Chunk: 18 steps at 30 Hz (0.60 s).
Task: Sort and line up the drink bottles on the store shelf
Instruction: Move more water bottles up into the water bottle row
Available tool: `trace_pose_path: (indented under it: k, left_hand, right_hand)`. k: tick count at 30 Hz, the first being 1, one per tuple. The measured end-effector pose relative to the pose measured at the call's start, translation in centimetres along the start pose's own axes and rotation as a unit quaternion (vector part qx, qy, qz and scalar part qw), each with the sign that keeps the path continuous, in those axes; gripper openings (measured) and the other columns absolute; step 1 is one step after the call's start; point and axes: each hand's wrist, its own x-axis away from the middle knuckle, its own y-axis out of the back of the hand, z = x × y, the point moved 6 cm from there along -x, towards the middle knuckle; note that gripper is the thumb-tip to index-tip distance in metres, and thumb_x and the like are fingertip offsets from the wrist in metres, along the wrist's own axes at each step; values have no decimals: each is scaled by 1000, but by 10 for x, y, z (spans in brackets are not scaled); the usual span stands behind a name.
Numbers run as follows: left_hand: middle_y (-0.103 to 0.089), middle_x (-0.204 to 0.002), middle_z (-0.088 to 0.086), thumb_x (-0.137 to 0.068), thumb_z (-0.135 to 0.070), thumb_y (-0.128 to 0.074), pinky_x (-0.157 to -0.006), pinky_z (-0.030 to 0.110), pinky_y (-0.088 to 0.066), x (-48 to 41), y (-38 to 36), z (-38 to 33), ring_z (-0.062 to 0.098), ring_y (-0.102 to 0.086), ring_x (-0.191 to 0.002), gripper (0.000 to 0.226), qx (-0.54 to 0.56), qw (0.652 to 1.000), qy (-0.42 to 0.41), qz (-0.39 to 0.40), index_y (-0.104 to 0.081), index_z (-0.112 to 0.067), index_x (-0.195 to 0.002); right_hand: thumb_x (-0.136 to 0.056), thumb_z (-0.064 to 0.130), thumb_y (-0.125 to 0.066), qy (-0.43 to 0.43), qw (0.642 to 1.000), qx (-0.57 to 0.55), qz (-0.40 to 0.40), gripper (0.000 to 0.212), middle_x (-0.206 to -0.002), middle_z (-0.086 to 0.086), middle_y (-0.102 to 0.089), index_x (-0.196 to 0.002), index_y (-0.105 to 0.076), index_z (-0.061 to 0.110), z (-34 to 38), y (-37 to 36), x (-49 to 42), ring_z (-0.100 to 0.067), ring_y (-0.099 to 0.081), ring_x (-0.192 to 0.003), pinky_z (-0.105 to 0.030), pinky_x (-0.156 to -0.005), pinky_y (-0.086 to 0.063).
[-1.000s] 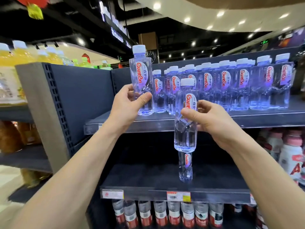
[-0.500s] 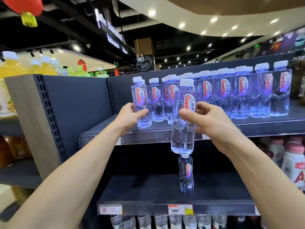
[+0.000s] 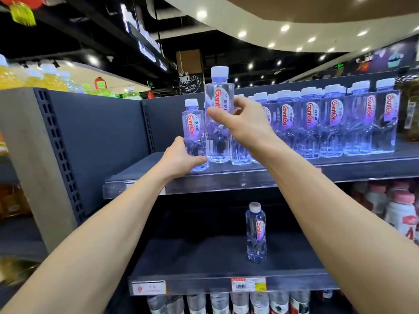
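My right hand [image 3: 243, 123] grips a clear Ganten water bottle [image 3: 219, 105] with a white cap, upright, its base at the upper shelf [image 3: 226, 177] beside the row. My left hand [image 3: 181, 158] holds the lower part of the leftmost bottle [image 3: 192, 130], which stands on that shelf. A long row of the same bottles [image 3: 328, 121] runs to the right along the upper shelf. One single bottle [image 3: 256, 232] stands alone on the dark middle shelf [image 3: 192, 257].
A dark side panel [image 3: 95, 137] closes the shelf on the left. Yellow drink bottles [image 3: 34, 78] stand beyond it. White and pink bottles [image 3: 399, 211] fill the right of the middle level. More bottles [image 3: 226, 302] sit below the price tags [image 3: 248, 284].
My right hand lifted its bottle from in front of the middle shelf up to the upper shelf, beside the leftmost bottle. My left hand slid down to that bottle's base.
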Motion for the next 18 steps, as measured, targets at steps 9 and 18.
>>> trace_pose_path:
  k: [9, 18]
  left_hand:
    - [-66, -107, -6, -75, -40, -82, -88, 40, -54, -9, 5, 15, 16, -65, -98, 53, -5, 1000, 15, 3, -51, -25, -115]
    - [-65, -101, -7, -75, -36, -75, -68, 29, -47, -5, 4, 14, 11, -64, -90, 47, 0, 1000, 7, -19, -52, -22, -114]
  right_hand:
    - [-86, 58, -72, -37, 992, 117, -22, 54, -104, 4, -64, -114, -62, 12, -39, -30, -24, -19, -60, -95, -37, -83, -48]
    - [-94, 53, -66, -67, 979, 191, -16, 63, -129, -11, -66, -135, -55, 7, -47, -42, -16, -32, -59, -123, -41, -97, -44]
